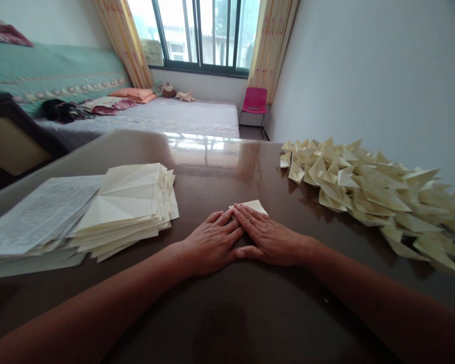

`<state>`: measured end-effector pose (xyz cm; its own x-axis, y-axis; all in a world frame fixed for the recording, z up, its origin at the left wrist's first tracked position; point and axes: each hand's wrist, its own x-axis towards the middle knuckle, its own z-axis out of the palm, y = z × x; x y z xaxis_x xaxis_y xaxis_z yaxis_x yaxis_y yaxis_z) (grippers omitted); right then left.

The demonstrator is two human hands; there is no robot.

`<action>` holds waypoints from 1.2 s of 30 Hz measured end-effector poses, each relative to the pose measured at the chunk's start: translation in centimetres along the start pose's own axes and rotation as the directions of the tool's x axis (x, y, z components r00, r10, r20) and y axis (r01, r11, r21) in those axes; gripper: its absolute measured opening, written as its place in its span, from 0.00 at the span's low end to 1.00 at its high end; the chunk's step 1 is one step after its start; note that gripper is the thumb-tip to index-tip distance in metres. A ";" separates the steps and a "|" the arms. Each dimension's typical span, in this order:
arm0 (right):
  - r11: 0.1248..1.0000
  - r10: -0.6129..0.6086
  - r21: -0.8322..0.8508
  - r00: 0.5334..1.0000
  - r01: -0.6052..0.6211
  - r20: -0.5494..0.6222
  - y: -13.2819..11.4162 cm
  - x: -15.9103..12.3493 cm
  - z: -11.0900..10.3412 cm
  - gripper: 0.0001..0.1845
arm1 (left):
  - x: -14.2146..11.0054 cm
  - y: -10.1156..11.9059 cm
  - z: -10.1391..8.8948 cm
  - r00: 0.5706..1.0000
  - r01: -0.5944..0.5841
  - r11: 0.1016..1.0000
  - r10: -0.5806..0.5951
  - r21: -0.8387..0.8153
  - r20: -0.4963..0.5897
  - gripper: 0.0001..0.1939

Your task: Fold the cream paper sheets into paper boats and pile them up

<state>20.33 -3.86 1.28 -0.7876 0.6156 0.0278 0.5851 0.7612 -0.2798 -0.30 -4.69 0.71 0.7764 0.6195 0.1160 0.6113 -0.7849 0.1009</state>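
Note:
A small cream piece of folded paper (256, 206) lies on the brown table under my fingers, and only its far edge and right corner show. My left hand (214, 242) rests flat with its fingers stretched toward the paper. From the other side my right hand (267, 236) presses down flat, its fingertips overlapping those of the left. Most of the paper is hidden beneath both hands. On the left is a stack of creased cream paper sheets (125, 205). Many folded paper pieces with pointed tips (379, 187) are heaped along the right side.
Printed sheets (34, 215) lie in a pile left of the creased stack. The glossy brown table (208, 177) reaches toward a bed (197, 115) and a pink chair (255, 101) by the window. A white wall (364, 76) runs along the right.

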 end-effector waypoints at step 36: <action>0.877 0.307 -0.341 0.940 -0.340 -0.148 1.8 0.2 -2.6 0.27 | -0.2 -1.0 -1.2 0.984 0.073 0.997 -0.072 0.002 -0.160 0.15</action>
<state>21.78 -1.84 3.29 -0.5321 0.8427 0.0822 0.8465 0.5275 0.0724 -1.29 -4.00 1.74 0.6955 0.6677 0.2653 0.6669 -0.7373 0.1074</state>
